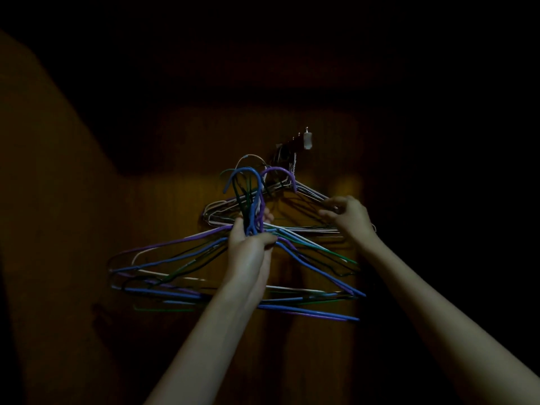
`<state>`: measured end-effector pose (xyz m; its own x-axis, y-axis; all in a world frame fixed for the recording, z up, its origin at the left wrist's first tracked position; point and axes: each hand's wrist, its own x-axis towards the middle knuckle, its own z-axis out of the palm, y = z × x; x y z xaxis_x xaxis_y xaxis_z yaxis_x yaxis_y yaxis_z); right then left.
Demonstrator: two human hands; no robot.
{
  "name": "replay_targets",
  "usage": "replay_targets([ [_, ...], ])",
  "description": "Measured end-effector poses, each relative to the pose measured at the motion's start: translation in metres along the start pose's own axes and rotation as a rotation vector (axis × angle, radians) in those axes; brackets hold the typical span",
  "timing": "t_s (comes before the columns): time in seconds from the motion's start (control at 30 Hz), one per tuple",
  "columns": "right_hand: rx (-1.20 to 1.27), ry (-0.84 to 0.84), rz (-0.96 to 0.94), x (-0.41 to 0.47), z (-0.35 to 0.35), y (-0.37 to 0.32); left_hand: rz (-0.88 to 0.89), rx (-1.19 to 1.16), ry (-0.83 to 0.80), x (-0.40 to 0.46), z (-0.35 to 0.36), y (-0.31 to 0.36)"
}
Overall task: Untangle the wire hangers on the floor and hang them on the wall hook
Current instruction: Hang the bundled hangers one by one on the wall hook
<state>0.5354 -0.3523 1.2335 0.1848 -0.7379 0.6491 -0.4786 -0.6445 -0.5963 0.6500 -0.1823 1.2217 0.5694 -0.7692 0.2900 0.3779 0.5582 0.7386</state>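
My left hand [249, 247] grips a bunch of several wire hangers [175, 276] by their necks; they are blue, purple, green and white, and their hooks stand up above my fist. Behind them, another set of pale wire hangers [230, 207] hangs from the wall hook rack [295, 143] on a dark brown wall. My right hand [346, 213] pinches the right shoulder of those hanging hangers with curled fingers. The held bunch sits lower and nearer to me than the hook rack.
The room is very dark. A white end piece [307, 141] closes the hook rack on the right. The brown wall panel [181, 200] fills the middle; everything at the edges is black.
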Motion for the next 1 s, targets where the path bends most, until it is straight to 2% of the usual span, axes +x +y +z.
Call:
replay_targets([
  [0.1, 0.053, -0.045, -0.101, -0.036, -0.01, -0.028, -0.016, -0.002, -0.015, -0.01, -0.005, 0.002],
  [0.23, 0.214, -0.235, -0.142, -0.081, -0.016, -0.057, -0.051, -0.025, -0.026, -0.026, -0.009, 0.004],
  [0.33, 0.228, -0.314, -0.173, -0.105, -0.02, -0.068, -0.069, -0.048, -0.037, -0.033, -0.013, 0.004],
  [0.67, 0.277, -0.401, -0.029, -0.13, -0.028, -0.073, -0.097, 0.003, -0.104, -0.068, -0.02, 0.005],
  [0.77, 0.283, -0.374, -0.024, -0.136, -0.031, -0.073, -0.133, -0.006, -0.106, -0.074, -0.022, 0.004],
  [1.0, 0.301, -0.186, -0.017, -0.138, -0.046, -0.07, -0.115, -0.036, -0.066, -0.076, -0.025, 0.01],
])
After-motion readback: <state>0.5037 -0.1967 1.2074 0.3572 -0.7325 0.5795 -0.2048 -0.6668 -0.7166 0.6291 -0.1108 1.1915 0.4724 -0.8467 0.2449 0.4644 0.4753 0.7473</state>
